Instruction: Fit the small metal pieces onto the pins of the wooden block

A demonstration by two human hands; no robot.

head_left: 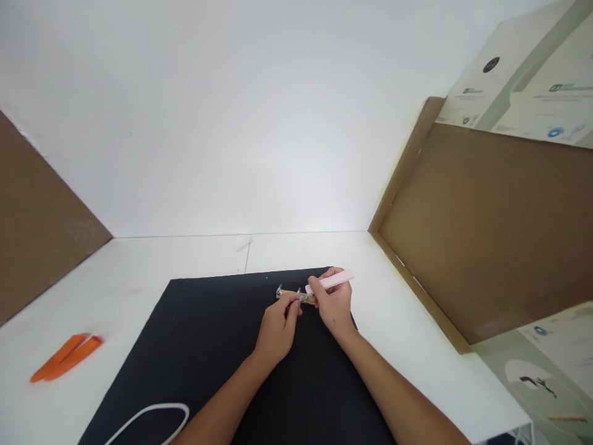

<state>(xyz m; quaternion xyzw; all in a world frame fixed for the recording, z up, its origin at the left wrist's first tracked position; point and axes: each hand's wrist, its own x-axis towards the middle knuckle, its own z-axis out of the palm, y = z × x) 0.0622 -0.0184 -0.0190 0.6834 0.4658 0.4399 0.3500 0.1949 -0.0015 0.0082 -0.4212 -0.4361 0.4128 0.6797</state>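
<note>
A small wooden strip with metal hooks or screws (288, 294) lies near the far edge of the black mat (208, 334). My left hand (278, 327) pinches at its middle, fingertips closed round a small shiny part too small to name. My right hand (334, 304) is closed on a pale pink flat tool (330, 281), whose lower end points at the strip's right part. The fingers of my right hand also meet the strip's right end and hide it in part.
Two orange pieces (67, 358) lie on the white table (125, 272) at the left. A white cable (162, 406) loops over the mat's near left. Brown cardboard panels (500, 228) stand at both sides, before a white wall (259, 123).
</note>
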